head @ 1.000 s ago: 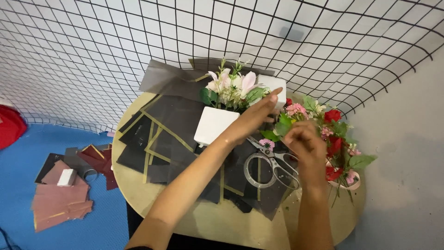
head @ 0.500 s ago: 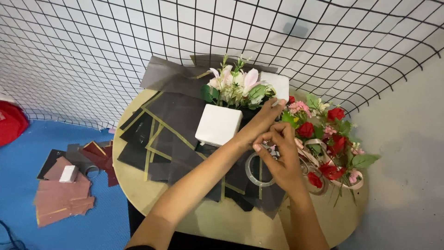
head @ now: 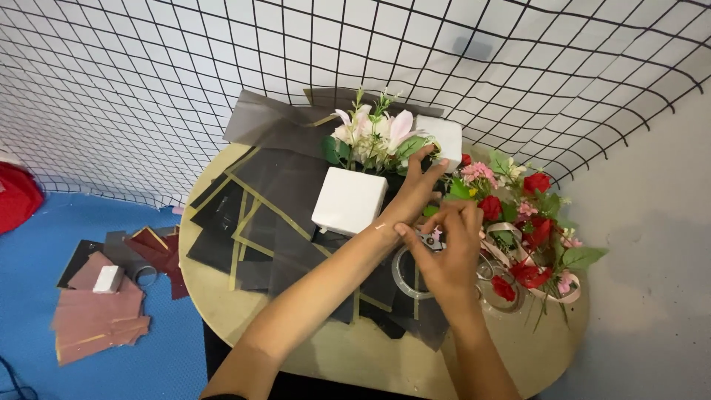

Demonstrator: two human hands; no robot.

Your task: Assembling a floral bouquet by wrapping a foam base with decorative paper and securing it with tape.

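My left hand (head: 413, 194) reaches across the round table (head: 355, 355) and pinches a green flower stem (head: 435, 164) between a white and pink lily bunch (head: 374, 133) and a white foam block (head: 443, 135). Just below it, my right hand (head: 446, 248) has its fingers closed on a small dark tool (head: 428, 238) that is mostly hidden, over a clear tape roll (head: 404, 272). A second white foam block (head: 348, 200) lies left of my left wrist on dark wrapping sheets (head: 274, 192).
Red roses and pink flowers with a pink ribbon (head: 533, 230) lie at the table's right. A black wire grid (head: 185, 81) stands behind the table. On the blue floor (head: 89, 222), at left, lie pink and dark paper sheets (head: 100, 311) and a small white block (head: 108, 278).
My right hand has moved left from the red flowers to the spot over the tape roll and closed on the small tool. My left hand has stayed at the stem.
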